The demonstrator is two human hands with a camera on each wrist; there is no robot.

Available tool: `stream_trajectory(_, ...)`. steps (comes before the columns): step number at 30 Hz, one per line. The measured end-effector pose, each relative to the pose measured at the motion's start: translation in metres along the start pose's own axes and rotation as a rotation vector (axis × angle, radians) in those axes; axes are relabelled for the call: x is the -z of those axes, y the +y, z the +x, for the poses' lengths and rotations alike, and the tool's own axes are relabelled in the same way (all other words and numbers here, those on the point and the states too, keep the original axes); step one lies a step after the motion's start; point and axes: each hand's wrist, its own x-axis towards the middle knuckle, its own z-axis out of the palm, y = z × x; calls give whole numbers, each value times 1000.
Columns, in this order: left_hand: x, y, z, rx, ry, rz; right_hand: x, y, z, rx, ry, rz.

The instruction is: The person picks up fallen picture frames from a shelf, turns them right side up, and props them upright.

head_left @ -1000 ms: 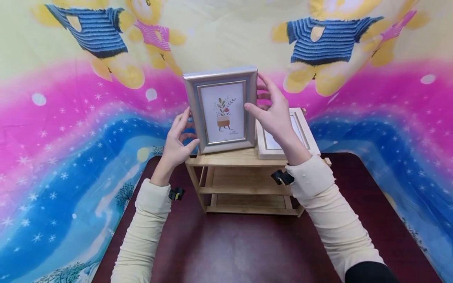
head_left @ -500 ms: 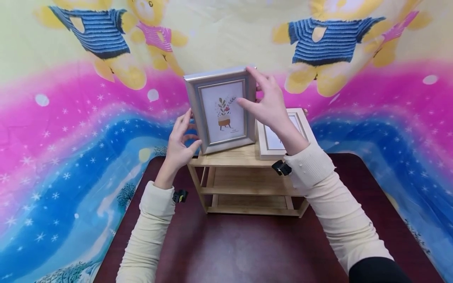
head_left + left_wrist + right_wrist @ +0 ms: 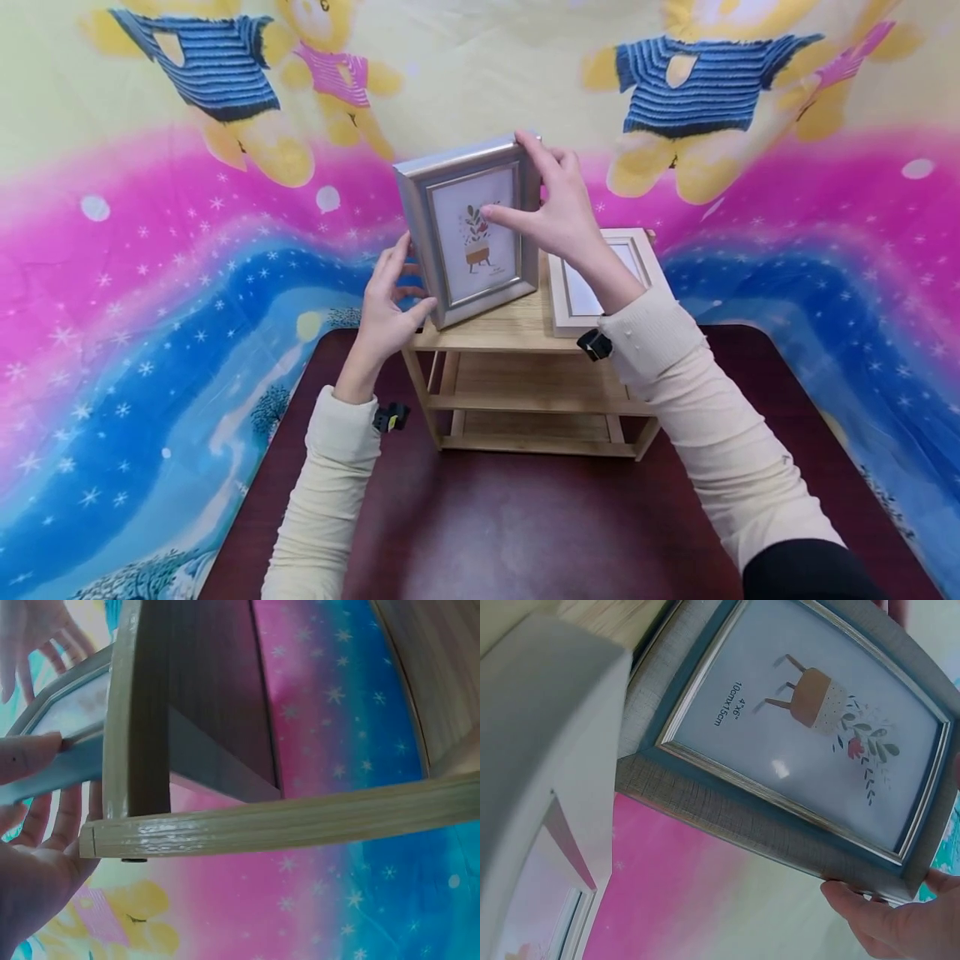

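Note:
A silver-grey photo frame (image 3: 480, 287) with a potted-plant print stands upright, angled toward the right, on the top shelf of a wooden rack (image 3: 525, 375). My left hand (image 3: 386, 304) grips its left side low down, thumb at the front edge and fingers behind. At the upper right corner, my right hand (image 3: 562, 208) holds the frame, index finger on the top edge and thumb reaching across the front. The right wrist view shows fingers (image 3: 900, 919) along the frame's edge near a corner. A white photo frame (image 3: 656, 267) lies on the shelf to the right, partly hidden by my right forearm.
The three-level rack stands on a dark red table (image 3: 487, 517). Behind it hangs a colourful cloth (image 3: 480, 75) printed with bears and snowflakes. A wooden rack bar (image 3: 300, 825) crosses the left wrist view close to my hand.
The silver-grey frame has turned, its right side swinging back so more of its left edge shows. My right hand has shifted from its right side up to the top corner.

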Motion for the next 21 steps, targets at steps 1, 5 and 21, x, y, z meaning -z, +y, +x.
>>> stream_trajectory(1, 1, -4, 0, 28, -6, -22, 0, 1, 1, -2, -3, 1)
stream_trajectory(5, 3, -15, 0, 82, -13, -150, 1, 2, 3, -8, -12, 7)
stream_trajectory(21, -2, -20, 7, 74, -47, -362, 3, 1, 8, -30, -51, 10)
